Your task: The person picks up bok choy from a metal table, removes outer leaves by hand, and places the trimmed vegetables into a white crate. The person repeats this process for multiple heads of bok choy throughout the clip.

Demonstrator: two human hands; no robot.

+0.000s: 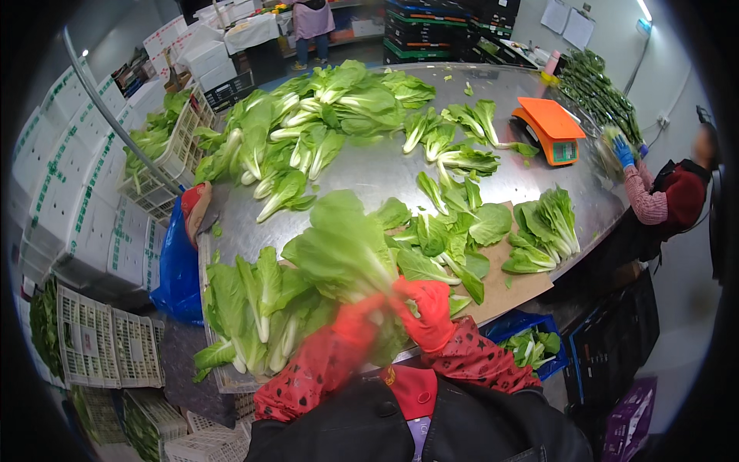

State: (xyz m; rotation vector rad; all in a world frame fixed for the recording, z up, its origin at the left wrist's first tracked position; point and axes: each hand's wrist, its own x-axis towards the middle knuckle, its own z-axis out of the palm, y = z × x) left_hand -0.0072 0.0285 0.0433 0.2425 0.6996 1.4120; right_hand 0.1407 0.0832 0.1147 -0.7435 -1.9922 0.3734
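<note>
Both hands wear red gloves and meet at the near edge of a metal table. My left hand point(361, 320), blurred, grips a large head of leafy greens point(346, 248) near its base. My right hand point(428, 312) has its fingers closed at the pale stem of the same head. To the left lies a pile of leafy heads point(260, 312) with white stems. Loose leaves point(439, 237) lie beyond my right hand on a brown cardboard sheet point(517, 277). A neat bunch of greens point(545, 228) rests at the sheet's right side.
A large heap of greens point(340, 98) covers the table's far left. An orange scale point(548, 124) stands far right, near a person point(670, 190) in blue gloves. A blue-lined bin of leaves point(534, 346) sits below the edge. Crates point(92, 341) and white boxes point(86, 213) line the left.
</note>
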